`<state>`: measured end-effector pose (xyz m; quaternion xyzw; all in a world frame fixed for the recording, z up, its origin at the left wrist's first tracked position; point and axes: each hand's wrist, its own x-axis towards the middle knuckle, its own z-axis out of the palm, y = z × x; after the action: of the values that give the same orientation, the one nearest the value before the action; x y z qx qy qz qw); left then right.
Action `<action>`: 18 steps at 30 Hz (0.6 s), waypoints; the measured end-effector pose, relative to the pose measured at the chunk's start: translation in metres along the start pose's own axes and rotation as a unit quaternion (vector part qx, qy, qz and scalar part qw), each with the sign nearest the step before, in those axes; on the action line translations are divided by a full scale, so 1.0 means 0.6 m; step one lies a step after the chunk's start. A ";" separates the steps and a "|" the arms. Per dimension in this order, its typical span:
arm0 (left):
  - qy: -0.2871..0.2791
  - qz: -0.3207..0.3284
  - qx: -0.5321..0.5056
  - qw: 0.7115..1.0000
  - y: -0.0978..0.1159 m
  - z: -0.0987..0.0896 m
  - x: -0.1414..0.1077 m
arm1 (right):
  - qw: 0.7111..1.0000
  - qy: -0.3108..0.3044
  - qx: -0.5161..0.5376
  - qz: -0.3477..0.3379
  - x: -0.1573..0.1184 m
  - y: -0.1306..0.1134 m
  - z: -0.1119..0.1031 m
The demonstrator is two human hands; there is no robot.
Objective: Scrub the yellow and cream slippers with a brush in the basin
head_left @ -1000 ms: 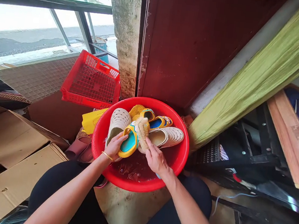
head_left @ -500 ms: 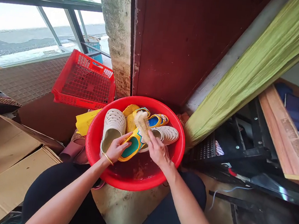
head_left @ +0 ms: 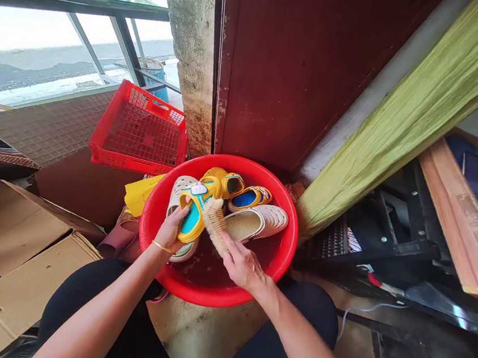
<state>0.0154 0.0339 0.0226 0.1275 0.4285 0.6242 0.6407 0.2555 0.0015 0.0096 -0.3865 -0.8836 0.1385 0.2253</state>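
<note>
My left hand (head_left: 169,230) grips a small yellow clog (head_left: 193,230) with a teal insole, holding it over the red basin (head_left: 150,275). A scrub brush (head_left: 216,225) with pale bristles is in my right hand (head_left: 242,262), its head close against the clog's side. Behind the yellow clog lies a large cream clog (head_left: 181,184), partly covered by it. Another cream clog (head_left: 266,222) rests at the basin's right. Farther back sit a yellow clog with a blue insole (head_left: 245,198) and more yellow footwear (head_left: 232,184). Dark reddish water (head_left: 212,273) fills the basin's bottom.
A red plastic crate (head_left: 141,134) stands behind and left of the basin. Cardboard boxes (head_left: 16,224) and pink footwear (head_left: 119,237) lie to the left. A dark red door (head_left: 275,80) rises behind. On the right are a green curtain (head_left: 377,125) and a black metal frame (head_left: 400,224).
My left hand has moved left and turned the yellow clog, its toe now pointing up and its upper showing. The brush has come down and left from the clog's top to its side.
</note>
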 end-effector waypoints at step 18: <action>-0.076 -0.039 0.072 0.994 -0.019 0.008 -0.020 | 0.997 0.038 -0.064 0.037 0.039 0.010 -0.033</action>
<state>0.0282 0.0225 0.0223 0.2035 0.4273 0.5544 0.6846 0.2551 0.0243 0.0308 -0.4376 -0.8664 0.0757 0.2282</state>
